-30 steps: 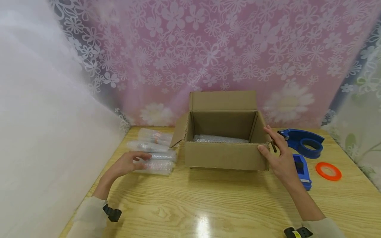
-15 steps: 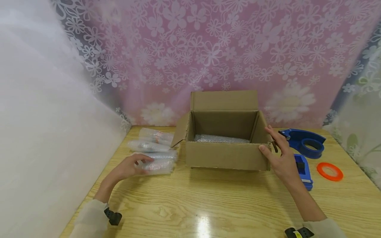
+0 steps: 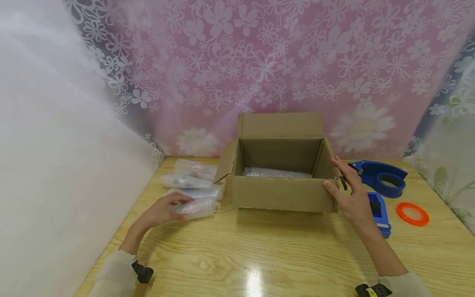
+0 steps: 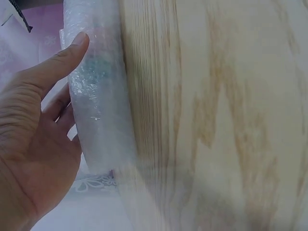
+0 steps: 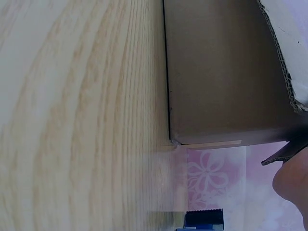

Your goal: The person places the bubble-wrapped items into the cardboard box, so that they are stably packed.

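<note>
My left hand (image 3: 163,210) holds the nearest bubble-wrapped roll (image 3: 200,207) at its left end. In the left wrist view, the thumb lies along one side of that roll and the fingers reach behind it. Behind it lie several more bubble-wrapped packages (image 3: 185,181) in a row. An open cardboard box (image 3: 282,194) stands to their right, its back and left flaps folded out. Bubble wrap (image 3: 276,172) shows inside. My right hand (image 3: 352,202) grips the box's front right corner, thumb at the front rim, fingers over the right side. The right wrist view shows little of that hand.
Right of the box lie a blue tape dispenser (image 3: 389,190), a second blue tool (image 3: 378,214) partly behind my right hand, and an orange tape roll (image 3: 412,213). Floral cloth (image 3: 282,62) hangs behind the wooden table (image 3: 237,251); a white sheet (image 3: 67,144) hangs left.
My left hand has moved slightly toward the front, and the nearest bubble-wrapped roll has tilted and come away a little from the one behind. The right hand keeps its grip on the box.
</note>
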The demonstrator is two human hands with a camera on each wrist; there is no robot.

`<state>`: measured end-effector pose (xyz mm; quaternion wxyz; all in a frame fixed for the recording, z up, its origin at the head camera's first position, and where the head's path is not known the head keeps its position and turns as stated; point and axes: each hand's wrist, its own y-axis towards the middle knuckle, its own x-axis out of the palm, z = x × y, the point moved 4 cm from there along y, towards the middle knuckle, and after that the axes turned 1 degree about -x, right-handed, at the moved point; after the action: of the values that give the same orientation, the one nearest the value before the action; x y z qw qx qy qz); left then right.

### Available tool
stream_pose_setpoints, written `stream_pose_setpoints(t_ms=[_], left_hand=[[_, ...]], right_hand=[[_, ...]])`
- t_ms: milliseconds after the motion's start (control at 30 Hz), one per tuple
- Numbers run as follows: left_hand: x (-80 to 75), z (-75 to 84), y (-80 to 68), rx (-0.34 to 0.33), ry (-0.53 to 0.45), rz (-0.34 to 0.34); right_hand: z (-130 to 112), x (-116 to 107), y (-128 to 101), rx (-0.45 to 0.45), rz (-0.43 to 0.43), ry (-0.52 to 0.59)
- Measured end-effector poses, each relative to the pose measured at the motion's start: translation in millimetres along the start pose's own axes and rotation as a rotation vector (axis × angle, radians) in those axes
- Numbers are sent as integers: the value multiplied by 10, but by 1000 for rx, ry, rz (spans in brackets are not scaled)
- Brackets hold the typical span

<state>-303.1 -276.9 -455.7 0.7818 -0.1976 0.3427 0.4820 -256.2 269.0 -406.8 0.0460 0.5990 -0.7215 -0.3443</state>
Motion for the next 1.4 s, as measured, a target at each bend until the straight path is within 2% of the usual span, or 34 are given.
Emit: stream_pose_setpoints(t_ms=[233, 467, 667, 967, 1200, 1400], left_hand=[[30, 7, -22, -34, -9, -25], [35, 0, -19, -33, 31, -1], [8, 40, -53, -27, 27, -4], [-218, 228, -81, 59, 66, 54], [-388, 305, -115, 33, 84, 98], [-510, 370, -121, 70, 95, 117]], right_hand=[[43, 4, 9, 0, 4, -14], [24, 14, -16, 16, -7, -6], [12, 22, -14, 18, -16, -3], [5, -4, -3, 21, -13, -8], [17, -12, -7, 18, -11, -16], [31, -7, -14, 15, -11, -14]])
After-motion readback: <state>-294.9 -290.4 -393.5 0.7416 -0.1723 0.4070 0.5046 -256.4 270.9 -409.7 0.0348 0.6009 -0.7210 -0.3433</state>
